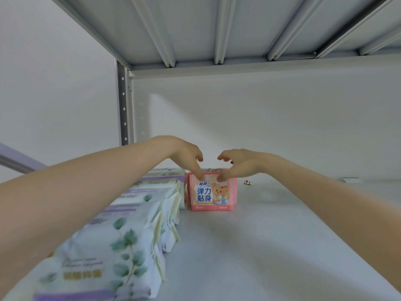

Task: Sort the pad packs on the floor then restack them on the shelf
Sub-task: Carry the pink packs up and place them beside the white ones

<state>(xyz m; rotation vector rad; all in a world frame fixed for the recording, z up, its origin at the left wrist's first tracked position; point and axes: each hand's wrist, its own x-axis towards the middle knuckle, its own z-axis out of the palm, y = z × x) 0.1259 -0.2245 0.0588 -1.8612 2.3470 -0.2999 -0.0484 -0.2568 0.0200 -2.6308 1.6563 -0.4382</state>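
Pink pad pack (211, 193) upright, print outward; left hand (186, 155), right hand (240, 164) atop

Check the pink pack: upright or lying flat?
Upright. The pink pack stands on its bottom edge on the shelf, printed front facing the camera; left hand and right hand touch its top.

You have one view only: your head camera sits just above the shelf board (271, 246), looking level into the bay toward the back wall (271, 122), the upper shelf's underside (195, 25) overhead, white pad packs (104, 246) close at near left.
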